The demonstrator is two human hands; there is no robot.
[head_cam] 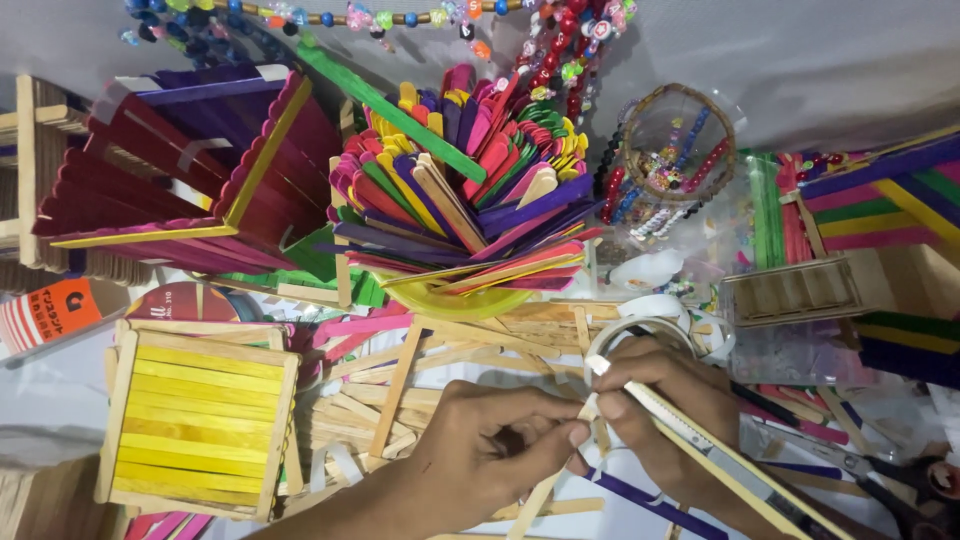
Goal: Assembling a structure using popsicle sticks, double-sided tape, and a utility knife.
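My left hand pinches a plain wooden craft stick between thumb and fingers, low in the middle of the view. My right hand grips a cream-coloured utility knife whose tip meets the stick at my left fingertips. Both hands hover over a pile of plain wooden sticks. A roll of clear tape lies just beyond my right hand.
A yellow bowl crammed with coloured sticks stands at centre. A yellow stick panel lies at left, a purple-red stick box behind it. Beads, stick panels and scissors sit at right.
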